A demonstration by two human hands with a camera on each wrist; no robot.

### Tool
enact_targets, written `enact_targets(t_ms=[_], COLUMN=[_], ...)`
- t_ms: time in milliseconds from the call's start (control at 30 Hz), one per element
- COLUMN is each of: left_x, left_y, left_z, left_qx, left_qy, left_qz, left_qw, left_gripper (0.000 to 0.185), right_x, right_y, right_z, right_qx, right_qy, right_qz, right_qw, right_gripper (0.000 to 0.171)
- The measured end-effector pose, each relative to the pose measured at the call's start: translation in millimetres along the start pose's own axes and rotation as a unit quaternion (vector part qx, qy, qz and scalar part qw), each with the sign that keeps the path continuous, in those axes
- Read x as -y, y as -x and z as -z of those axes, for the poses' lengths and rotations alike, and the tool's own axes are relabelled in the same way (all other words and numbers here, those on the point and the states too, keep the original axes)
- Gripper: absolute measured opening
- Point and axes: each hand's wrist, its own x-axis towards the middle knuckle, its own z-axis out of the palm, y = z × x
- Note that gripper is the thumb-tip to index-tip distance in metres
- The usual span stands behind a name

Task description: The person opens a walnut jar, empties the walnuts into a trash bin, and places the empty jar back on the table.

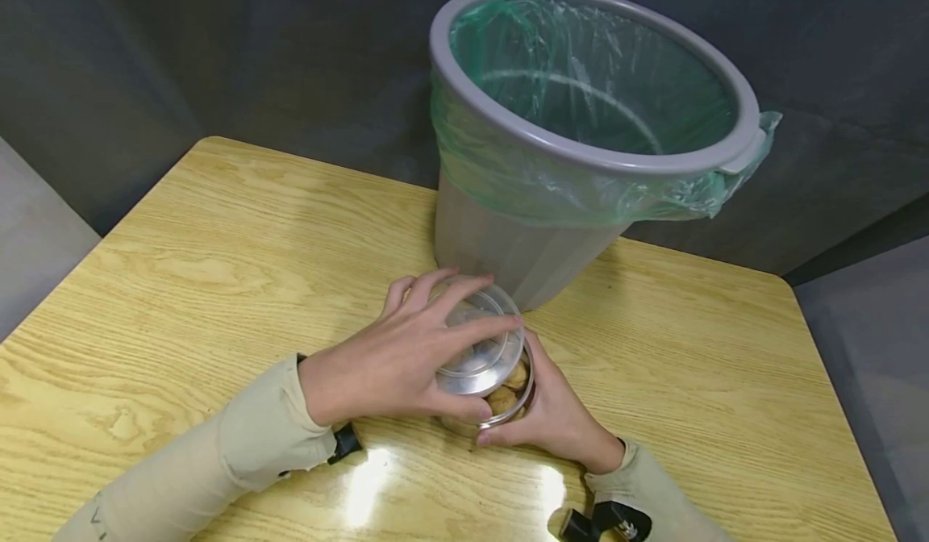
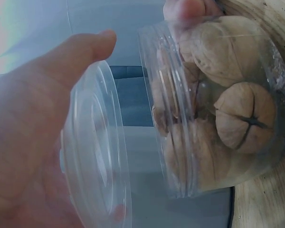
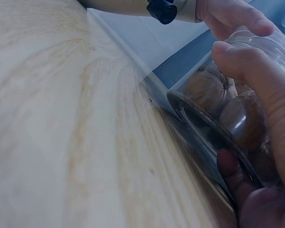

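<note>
Lift clear lid [image 2: 92,156], pinched in left hand [image 1: 385,360], straight up at frame centre while right hand [image 1: 555,413] grips walnut jar [image 2: 218,104] steady on tabletop [image 1: 218,235].

No readable text, labels, brands or numbers anywhere, none on the jar [image 1: 501,389], its lid [image 1: 479,348], the bin [image 1: 581,139], or the table [image 1: 218,268]

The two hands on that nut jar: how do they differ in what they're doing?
The left hand grips the clear lid from above, lifted off the rim; the right hand wraps the jar from the side, low on the table. The left hand's fingers spread over the top; the right hand's curl around. Both wear beige sleeves.
</note>
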Motion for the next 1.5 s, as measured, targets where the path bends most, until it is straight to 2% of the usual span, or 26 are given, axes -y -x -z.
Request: enact_targets(t_ms=[400, 1067, 1500], left_x=[2.5, 3.4, 4.3], left_y=[-0.2, -0.5, 0.0], left_z=[1.3, 4.7, 7.4], left_qx=[-0.002, 0.0, 0.013], left_qy=[0.004, -0.016, -0.009], left_qz=[0.002, 0.007, 0.025], left_qw=[1.0, 0.9998, 0.9996], left_gripper=[0.082, 0.082, 0.086], right_x=[-0.2, -1.7, -4.2], right_y=[-0.9, -0.5, -1.7], right_z=[0.6, 0.1, 0.4], right_qx=[-0.002, -0.01, -0.009], right_qy=[0.007, 0.017, 0.024], right_qz=[-0.006, -0.004, -0.006], right_qw=[1.0, 1.0, 1.0], right_gripper=[0.129, 0.13, 0.129])
